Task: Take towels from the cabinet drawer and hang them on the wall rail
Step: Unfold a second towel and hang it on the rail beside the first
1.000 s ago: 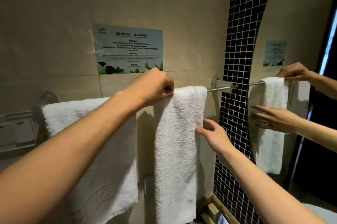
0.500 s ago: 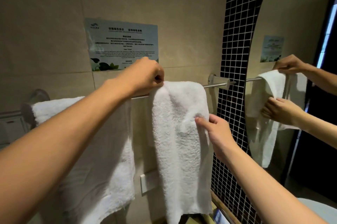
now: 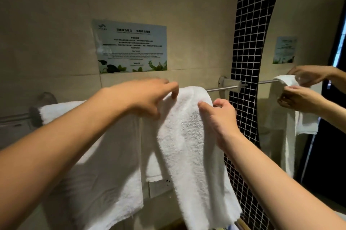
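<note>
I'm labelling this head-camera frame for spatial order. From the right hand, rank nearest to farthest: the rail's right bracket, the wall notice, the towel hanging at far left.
From the right hand:
1. Rail's right bracket, just up and right.
2. Wall notice, up and left.
3. Far-left towel, across beyond the left hand.

2 white towels (image 3: pixel 192 136) (image 3: pixel 97 154), 1 wall rail (image 3: pixel 221 89), 1 notice (image 3: pixel 131 47), 2 hands (image 3: pixel 148 94) (image 3: pixel 221 117), 1 mirror (image 3: pixel 303 23).
</note>
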{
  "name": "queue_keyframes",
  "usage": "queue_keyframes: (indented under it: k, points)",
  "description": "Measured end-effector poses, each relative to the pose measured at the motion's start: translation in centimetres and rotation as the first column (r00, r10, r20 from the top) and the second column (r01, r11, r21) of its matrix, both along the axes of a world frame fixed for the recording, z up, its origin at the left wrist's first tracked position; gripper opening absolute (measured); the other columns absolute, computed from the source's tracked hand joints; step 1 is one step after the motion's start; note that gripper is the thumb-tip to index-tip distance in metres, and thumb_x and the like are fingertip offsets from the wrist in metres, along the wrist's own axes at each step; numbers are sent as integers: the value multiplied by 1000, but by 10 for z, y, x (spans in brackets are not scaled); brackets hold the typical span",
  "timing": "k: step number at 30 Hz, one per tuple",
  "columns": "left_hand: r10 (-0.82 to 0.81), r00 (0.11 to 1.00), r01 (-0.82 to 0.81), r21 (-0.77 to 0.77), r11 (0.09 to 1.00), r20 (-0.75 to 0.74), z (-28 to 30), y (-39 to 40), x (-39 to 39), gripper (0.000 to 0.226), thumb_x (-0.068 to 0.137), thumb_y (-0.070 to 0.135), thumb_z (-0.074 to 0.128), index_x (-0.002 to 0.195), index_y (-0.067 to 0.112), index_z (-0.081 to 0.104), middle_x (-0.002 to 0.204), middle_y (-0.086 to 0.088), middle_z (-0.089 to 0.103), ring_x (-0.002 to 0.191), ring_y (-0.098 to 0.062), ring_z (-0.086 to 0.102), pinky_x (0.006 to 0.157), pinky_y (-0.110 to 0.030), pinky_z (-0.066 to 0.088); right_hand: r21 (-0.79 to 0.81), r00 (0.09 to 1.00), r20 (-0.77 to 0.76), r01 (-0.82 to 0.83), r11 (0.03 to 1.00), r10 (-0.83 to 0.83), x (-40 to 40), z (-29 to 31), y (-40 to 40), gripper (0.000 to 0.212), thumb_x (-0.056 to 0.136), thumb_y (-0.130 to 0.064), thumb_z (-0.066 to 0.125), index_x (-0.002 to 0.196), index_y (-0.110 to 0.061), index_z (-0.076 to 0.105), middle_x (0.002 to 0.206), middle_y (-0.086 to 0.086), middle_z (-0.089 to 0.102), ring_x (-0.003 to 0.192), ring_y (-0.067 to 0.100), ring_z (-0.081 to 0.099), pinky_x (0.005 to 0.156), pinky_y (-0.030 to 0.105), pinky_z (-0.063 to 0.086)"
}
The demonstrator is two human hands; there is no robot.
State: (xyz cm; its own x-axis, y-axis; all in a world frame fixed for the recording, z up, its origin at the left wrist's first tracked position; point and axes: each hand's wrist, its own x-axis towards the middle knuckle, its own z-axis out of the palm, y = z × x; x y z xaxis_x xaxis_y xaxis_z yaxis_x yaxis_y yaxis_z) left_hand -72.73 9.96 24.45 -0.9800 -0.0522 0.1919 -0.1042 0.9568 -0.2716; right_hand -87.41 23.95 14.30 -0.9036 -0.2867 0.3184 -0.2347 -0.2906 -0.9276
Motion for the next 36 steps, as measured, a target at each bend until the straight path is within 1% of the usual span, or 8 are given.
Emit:
queue_keyframes:
  k: [5,7,10,16,19,22,28,36]
  points:
    - [-41,994,22,-190,982,-99,-9,3,1,38,87,22,52,122,30,41,124,2,50,105,-16,45,74,-27,32,-45,999,22,-43,998,44,3,3,1,38,83,-11,78,107,-11,49,88,-3,50,75,9,48,67,21,43]
    - [-70,984,30,-235,972,-163,-7,1,0,37,88,21,63,120,30,47,119,3,52,98,-15,47,70,-29,35,-45,999,18,-41,998,42,2,4,2,37,82,-11,78,107,-9,51,90,0,51,79,13,50,68,25,43]
    - [-145,958,94,-205,974,-247,-4,-3,-3,28,84,21,72,109,27,59,111,4,54,91,-17,53,66,-34,46,-25,999,8,-49,998,49,1,6,9,38,84,-11,77,111,-9,52,93,1,54,80,15,52,64,25,44]
    - [-184,930,176,-54,983,-319,2,-12,-5,12,84,19,73,96,21,71,97,6,58,83,-13,53,68,-27,37,143,986,42,-165,976,160,-6,-15,23,38,83,-8,74,118,-10,61,102,6,75,88,24,72,77,41,59]
    - [-186,926,196,-3,981,-329,8,-15,-3,17,81,14,75,98,20,73,90,10,58,79,-10,51,68,-27,40,324,963,33,-263,909,267,-9,-40,30,10,80,-7,74,90,-10,76,92,6,78,84,22,67,79,33,50]
    - [-184,922,200,11,980,-341,12,-18,-3,17,83,13,72,98,21,75,83,11,56,77,-12,54,68,-27,42,366,941,61,-332,869,334,-11,-54,35,24,84,-4,73,64,-18,70,73,2,71,76,18,60,79,34,47]
    - [-103,915,36,-176,984,-390,32,-27,-5,22,81,21,74,100,33,75,95,13,75,85,-15,66,71,-26,38,284,929,17,-359,889,370,-17,-25,38,12,87,-3,69,99,-3,71,93,7,77,82,15,71,69,24,52]
    - [79,981,-85,-26,996,-177,24,-19,0,16,86,29,63,100,36,61,93,12,66,86,-16,60,72,-36,53,261,950,-1,-302,917,313,-20,-18,41,14,87,-7,70,101,-5,73,96,7,75,83,17,66,76,30,47]
